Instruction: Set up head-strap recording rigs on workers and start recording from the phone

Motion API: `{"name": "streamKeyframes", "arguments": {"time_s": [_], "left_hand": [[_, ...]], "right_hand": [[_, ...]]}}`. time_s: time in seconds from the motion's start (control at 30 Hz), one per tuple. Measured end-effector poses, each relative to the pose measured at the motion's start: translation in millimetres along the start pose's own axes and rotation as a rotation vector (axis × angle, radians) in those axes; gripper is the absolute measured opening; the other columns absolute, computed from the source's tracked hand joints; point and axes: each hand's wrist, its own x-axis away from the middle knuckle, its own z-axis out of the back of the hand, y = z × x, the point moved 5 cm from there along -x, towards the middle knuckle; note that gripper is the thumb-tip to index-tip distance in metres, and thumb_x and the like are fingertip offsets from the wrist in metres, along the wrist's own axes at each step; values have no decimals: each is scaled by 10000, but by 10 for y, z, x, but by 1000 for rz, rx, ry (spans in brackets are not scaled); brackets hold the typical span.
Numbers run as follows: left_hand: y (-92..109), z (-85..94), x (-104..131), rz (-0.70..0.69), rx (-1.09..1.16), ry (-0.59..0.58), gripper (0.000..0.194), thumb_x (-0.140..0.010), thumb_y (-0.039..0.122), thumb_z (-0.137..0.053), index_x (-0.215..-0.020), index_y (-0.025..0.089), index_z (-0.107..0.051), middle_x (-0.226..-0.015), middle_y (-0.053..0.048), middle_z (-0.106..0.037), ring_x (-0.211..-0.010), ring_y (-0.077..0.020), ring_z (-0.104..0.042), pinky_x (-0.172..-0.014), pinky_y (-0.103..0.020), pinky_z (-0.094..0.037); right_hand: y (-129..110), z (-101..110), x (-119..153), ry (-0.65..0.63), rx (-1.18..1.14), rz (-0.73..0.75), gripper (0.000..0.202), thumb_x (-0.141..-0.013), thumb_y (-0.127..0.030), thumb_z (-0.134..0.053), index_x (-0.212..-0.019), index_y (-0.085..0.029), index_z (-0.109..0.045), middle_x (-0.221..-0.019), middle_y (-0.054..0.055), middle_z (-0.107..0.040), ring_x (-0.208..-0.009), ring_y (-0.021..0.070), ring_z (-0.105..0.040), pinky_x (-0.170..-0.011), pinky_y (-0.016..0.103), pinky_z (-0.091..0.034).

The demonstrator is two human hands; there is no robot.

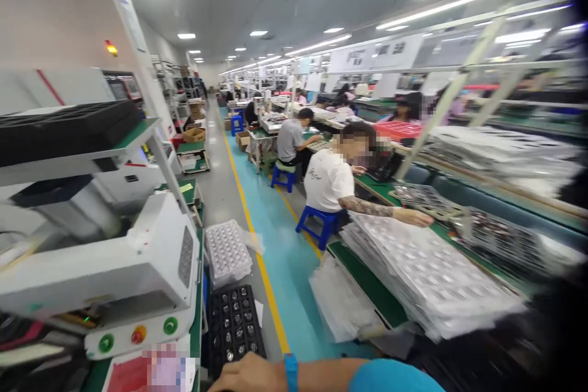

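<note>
My right hand (250, 373) reaches in from the lower right at the bottom edge, with a blue wristband (291, 370) and a blue sleeve (395, 375) on that arm. It lies nearest a black tray (252, 303) holding rows of small shiny round parts, overlapping the tray's near edge in the picture. I cannot tell whether the hand touches it. The frame's bottom edge cuts off its fingers. Behind the black tray stands a stack of clear plastic trays (227, 251). My left hand is out of view.
A white machine (114, 275) with round buttons stands at left. Along the blue aisle (269, 245), coworkers sit on blue stools (320, 220) at the right bench. A large pile of clear trays (422, 263) juts out near right. Yellow lines (257, 236) border the aisle.
</note>
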Motion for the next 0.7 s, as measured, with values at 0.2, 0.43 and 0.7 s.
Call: {"name": "streamKeyframes", "arguments": {"time_s": [0.2, 0.43, 0.7], "left_hand": [[-1063, 1637, 763, 107, 449, 193, 615, -741, 713, -607, -1190, 300, -679, -1129, -76, -712, -1213, -325, -585, -1018, -480, -492], [-1660, 1608, 1934, 181, 810, 425, 869, -811, 767, -472, -1408, 137, -415, -1247, -173, -635, -1090, -241, -627, -1050, -407, -424], [-1633, 1482, 2363, 239, 855, 741, 731, -804, 638, -615, -1323, 127, -564, -764, 9, -541, -528, -54, -389, -471, -197, -314]], "right_hand": [[-595, 245, -210, 47, 6, 88, 836, -517, -403, -803, -1301, -236, -565, -1132, 74, -679, -1004, 273, -666, -851, 333, -525], [-1094, 470, -536, -7, -56, 27, 625, -638, -292, -721, -1248, -223, -605, -1177, 66, -672, -1054, 261, -636, -910, 356, -499], [-1444, 242, -561, -99, -161, -53, 448, -702, -318, -715, -1129, -199, -653, -1005, 17, -719, -908, 229, -663, -786, 319, -510]]}}
